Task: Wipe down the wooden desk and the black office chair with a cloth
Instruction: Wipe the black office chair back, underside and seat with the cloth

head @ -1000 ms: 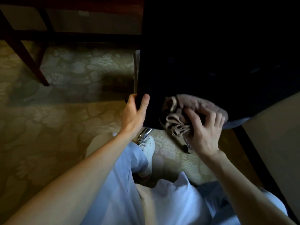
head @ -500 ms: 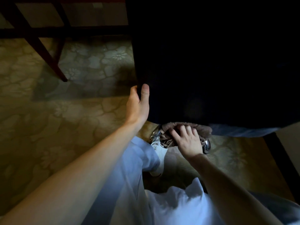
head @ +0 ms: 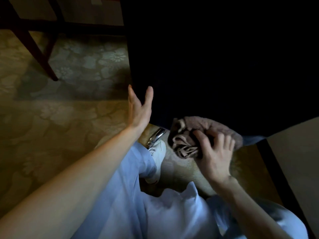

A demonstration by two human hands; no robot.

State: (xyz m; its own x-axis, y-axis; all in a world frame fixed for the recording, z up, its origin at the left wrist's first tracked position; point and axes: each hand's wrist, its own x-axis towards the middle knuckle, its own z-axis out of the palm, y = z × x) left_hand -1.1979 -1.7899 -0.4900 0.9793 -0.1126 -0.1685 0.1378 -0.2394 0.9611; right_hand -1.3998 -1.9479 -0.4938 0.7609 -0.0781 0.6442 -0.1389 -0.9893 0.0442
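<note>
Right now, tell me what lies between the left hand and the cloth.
In the head view, between the left hand and the cloth lies the black chair's lower edge, with a chrome chair leg just below.

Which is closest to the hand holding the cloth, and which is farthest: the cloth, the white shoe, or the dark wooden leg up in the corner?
From the right hand in the head view:
1. Cloth: bunched in that hand's fingers, pressed against the black chair.
2. White shoe: just to its left, down on the carpet.
3. Dark wooden leg: far off at the upper left.
</note>
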